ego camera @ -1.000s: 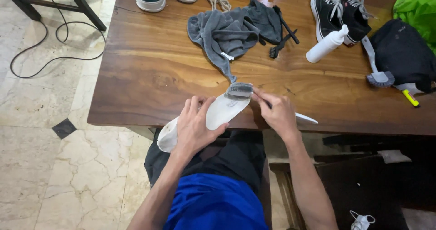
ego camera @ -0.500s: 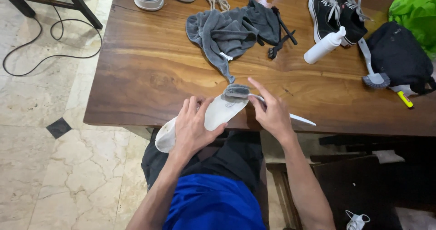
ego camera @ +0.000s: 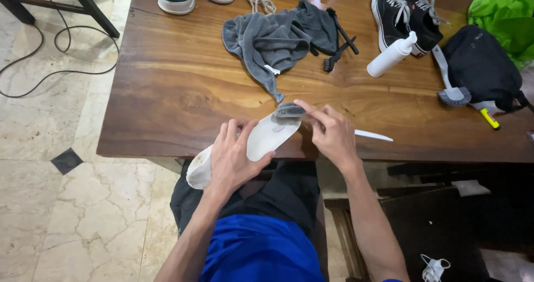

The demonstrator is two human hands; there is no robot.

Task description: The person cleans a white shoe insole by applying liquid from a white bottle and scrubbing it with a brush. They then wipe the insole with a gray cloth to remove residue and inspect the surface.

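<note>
The step in hand looks like wiping a white insole (ego camera: 261, 143) with a small grey cloth (ego camera: 289, 110), and it goes best, I judge, with short firm strokes along the insole while the other hand keeps it from sliding or bending. The left hand (ego camera: 233, 159) lies over the middle of the insole, fingers spread on top and thumb at its edge, a grip that holds it flat at the near edge of the wooden surface (ego camera: 167, 92), with the soiled end hanging out past that edge toward the lap. The right hand (ego camera: 334, 134) pinches the cloth in a narrow grip between fingertips and thumb, pressing it onto the far tip of the insole. So the insole runs slantwise between the two hands, the cloth touching its tip, just beside the left fingers.
</note>
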